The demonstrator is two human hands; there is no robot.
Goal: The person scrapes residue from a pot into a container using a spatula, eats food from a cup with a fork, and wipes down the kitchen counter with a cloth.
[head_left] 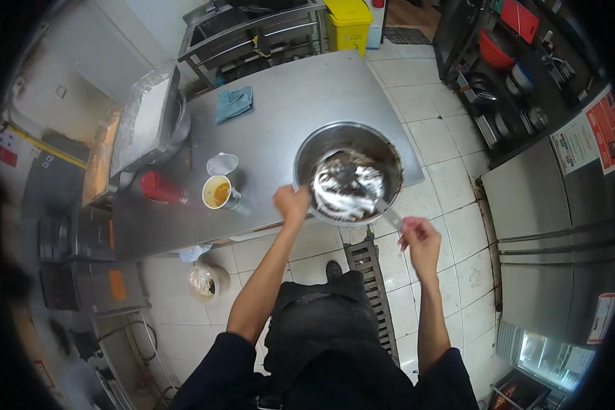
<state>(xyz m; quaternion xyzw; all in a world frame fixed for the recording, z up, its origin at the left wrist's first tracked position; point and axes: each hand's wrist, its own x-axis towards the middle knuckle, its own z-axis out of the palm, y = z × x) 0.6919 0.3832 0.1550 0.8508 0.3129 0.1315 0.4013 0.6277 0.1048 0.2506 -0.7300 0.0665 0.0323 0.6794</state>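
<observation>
The right hand [422, 239] pinched the end of a utensil [392, 216] between thumb and fingers, slightly blurred, while the left hand [292, 203] was closed on the near left side of a metal pot [307, 147]; whether it gripped the rim or a handle, I could not tell. The utensil's shaft crossed the pot's near right rim, and its far end was lost in the glare inside.

Working the utensil around the pot seemed to be the step in hand. To do it well, the left hand would have needed to hold the pot firmly against each push, and the right to keep the tool low along the wall and into the corner of the base, with smooth strokes, so that nothing flicked over the rim.

The pot was round and deep, its mouth turned up toward the wearer. Dark brown smears marked the base and inner wall, with bright, glossy patches among them; wet residue and bare metal were hard to tell apart. It stood out over the near edge of the worktop [287, 89], toward its right end; whether it rested there or was lifted was unclear. Farther left were a paper cup [231, 198] and a red bottle [162, 188].
</observation>
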